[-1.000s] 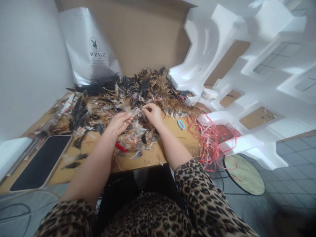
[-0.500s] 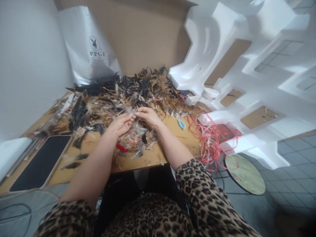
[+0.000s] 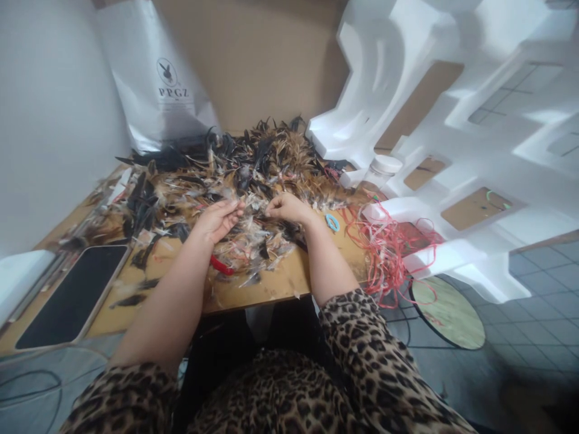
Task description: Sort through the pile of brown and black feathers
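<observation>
Drawn apart since a moment ago: left hand [image 3: 219, 220], right hand [image 3: 290, 208].
Both curl over feathers [image 3: 253, 238] on the tabletop [image 3: 337, 256]; I can't tell whether they grip anything.

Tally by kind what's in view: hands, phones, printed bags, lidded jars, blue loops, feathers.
Hands: 2, left hand and right hand
Phone: 1
Printed bag: 1
Lidded jar: 1
Blue loop: 1
Total: 6
Feathers: too tangled to count, left out

L hand [image 3: 220, 220] & R hand [image 3: 289, 208] are held apart over feathers [image 3: 289, 158], fingers bent; grip can't be made out. Phone [image 3: 72, 296] is laid on table [image 3: 266, 291] at L, pink cord [image 3: 386, 256] heaped at R, bag [image 3: 147, 96] stood behind.
</observation>
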Demonstrator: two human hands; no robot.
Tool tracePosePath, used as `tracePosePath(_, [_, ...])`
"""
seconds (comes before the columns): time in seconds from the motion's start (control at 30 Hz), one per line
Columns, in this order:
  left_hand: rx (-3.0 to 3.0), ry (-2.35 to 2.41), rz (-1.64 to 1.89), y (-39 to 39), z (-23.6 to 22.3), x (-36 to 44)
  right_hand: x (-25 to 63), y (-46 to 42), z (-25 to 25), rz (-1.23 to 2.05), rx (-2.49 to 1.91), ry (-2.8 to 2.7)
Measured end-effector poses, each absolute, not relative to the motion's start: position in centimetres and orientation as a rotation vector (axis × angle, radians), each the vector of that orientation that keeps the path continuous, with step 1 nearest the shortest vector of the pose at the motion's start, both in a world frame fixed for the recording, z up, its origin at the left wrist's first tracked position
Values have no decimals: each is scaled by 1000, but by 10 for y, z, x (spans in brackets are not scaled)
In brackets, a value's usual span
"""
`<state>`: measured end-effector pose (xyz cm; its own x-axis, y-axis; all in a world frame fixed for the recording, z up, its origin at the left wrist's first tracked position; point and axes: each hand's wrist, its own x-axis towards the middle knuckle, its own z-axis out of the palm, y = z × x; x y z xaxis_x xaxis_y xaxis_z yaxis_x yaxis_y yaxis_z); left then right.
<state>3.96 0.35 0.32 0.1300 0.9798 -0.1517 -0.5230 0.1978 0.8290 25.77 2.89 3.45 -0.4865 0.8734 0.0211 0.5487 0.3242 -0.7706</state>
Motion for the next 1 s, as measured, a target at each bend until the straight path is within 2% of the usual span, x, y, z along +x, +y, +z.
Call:
tracePosePath(0.17, [746, 826, 1229, 4, 3, 41, 245, 23, 32, 599, -1470, -2377])
tracePosePath(0.33, [756, 847, 1227, 4, 2, 41, 229, 17, 28, 496, -1591, -2397])
tracePosePath(0.43, [759, 848, 1231, 3, 2, 41, 230, 20, 26, 658, -1446, -2213])
tracePosePath(0.77, [764, 852, 1207, 4, 1, 42, 231, 28, 28, 1579, -942, -1196])
tracePosePath(1.0, [769, 825, 1146, -2, 4, 46, 219, 26, 29, 1836, -721, -860])
